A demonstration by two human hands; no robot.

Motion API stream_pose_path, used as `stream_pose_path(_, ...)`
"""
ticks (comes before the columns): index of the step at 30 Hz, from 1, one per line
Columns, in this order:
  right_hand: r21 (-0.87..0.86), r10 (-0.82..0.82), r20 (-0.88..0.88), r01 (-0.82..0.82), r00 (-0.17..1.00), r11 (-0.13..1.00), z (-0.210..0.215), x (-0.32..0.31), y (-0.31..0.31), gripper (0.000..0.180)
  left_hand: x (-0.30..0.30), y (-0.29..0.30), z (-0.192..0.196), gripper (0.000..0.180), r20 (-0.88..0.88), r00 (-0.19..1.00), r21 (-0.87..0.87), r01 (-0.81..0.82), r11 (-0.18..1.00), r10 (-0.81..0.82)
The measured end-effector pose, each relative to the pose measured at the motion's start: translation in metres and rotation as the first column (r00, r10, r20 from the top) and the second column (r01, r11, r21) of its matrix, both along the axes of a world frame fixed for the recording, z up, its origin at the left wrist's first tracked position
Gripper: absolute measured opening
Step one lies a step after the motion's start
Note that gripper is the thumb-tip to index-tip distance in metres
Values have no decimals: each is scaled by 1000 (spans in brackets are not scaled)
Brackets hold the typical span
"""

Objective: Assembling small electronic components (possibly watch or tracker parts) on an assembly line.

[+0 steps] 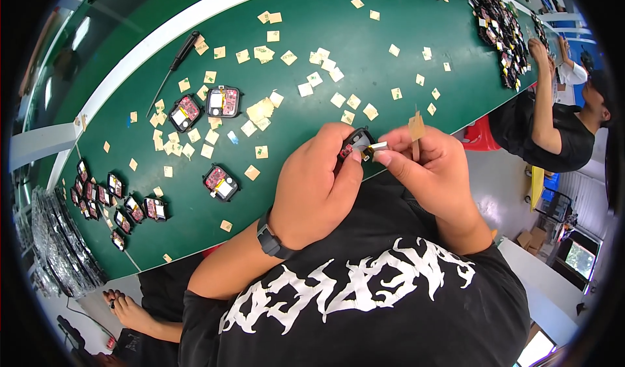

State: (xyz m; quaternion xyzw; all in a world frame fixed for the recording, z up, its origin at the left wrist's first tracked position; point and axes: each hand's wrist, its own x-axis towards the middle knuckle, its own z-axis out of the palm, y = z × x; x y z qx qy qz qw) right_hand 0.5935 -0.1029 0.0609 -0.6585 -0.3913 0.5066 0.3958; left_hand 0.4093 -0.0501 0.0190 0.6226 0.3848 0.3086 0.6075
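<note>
My left hand (pixel 316 188), a dark band on its wrist, grips a small black device housing (pixel 359 136) with a red circuit board inside. In my right hand (pixel 435 168), thumb and index finger pinch a small white-silver rectangular part (pixel 378 146) at the housing's right edge. It seems joined to the housing, but my fingers hide the join. A tan paper square (pixel 416 127) sticks up at my right fingers. To the left on the green table (pixel 364 38) lie similar open housings: one (pixel 223 102) upright, one (pixel 185 112) tilted beside it, another (pixel 221 183) nearer me.
Many tan paper squares (pixel 260 110) are scattered over the table. A black-handled screwdriver (pixel 177 59) lies at the far left. Several housings (pixel 155 207) cluster at the left end, beside bubble-wrapped trays (pixel 62 243). A large heap of housings (pixel 498 35) lies far right, near a co-worker (pixel 553 116).
</note>
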Motion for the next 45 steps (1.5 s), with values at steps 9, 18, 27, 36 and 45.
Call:
stream_pose_path(9, 199, 86, 342, -161, 936, 967, -7, -3, 5, 7, 0, -1, -4, 19, -73, 995, 97, 76, 992, -69)
stream_pose_path(18, 170, 135, 295, -191, 946, 967, -16, 2, 9, 11, -3, -2, -10, 26, -141, 986, 289, 131, 948, -93)
stream_pose_path(27, -60, 21, 127, -14, 992, 998, -25, 16, 18, 14, -6, -1, -10, 24, -143, 979, 245, 177, 953, -145)
stream_pose_path(36, -114, 92, -159, -111, 983, 987, -24, 14, 16, 16, -3, 0, -8, 25, -142, 979, 231, 175, 957, -145)
stream_pose_path(45, -89, 62, -170, -78, 983, 993, -31, 7, 14, 15, 1, -3, -11, 28, -191, 977, 308, 149, 939, -93)
